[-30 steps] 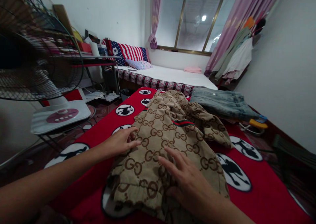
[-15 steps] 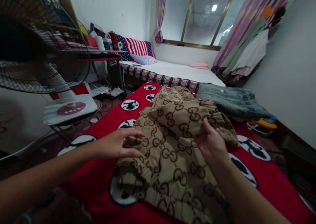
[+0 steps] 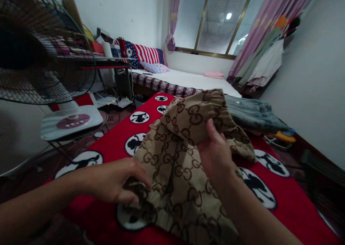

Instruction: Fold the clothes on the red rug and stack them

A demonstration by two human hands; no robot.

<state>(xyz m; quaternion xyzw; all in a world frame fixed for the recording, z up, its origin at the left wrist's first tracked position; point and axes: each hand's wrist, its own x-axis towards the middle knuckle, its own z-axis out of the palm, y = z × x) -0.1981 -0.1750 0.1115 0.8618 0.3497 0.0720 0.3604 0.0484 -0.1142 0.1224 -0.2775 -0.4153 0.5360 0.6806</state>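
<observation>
A tan garment (image 3: 185,169) with a brown double-G print and gathered elastic edges lies spread on a red cover (image 3: 113,144). Whether it is a jacket or trousers I cannot tell. My right hand (image 3: 218,155) grips a cuffed part of it and lifts that part above the rest, thumb on the near side; the fingertips behind the cloth are hidden. At the garment's gathered left edge is my left hand (image 3: 118,180), thumb and fingers apart in a curve, holding nothing that I can see.
Folded blue jeans (image 3: 253,112) lie beyond the garment on the right. A standing fan (image 3: 48,68) runs at the left on a small stand. Behind are a white-topped bed (image 3: 185,77), a cluttered desk (image 3: 113,59) and hanging clothes (image 3: 269,61).
My right hand has raised the cuffed part, which stands up higher and further left. My left hand has dropped nearer to me along the garment's left edge. The view has shifted slightly.
</observation>
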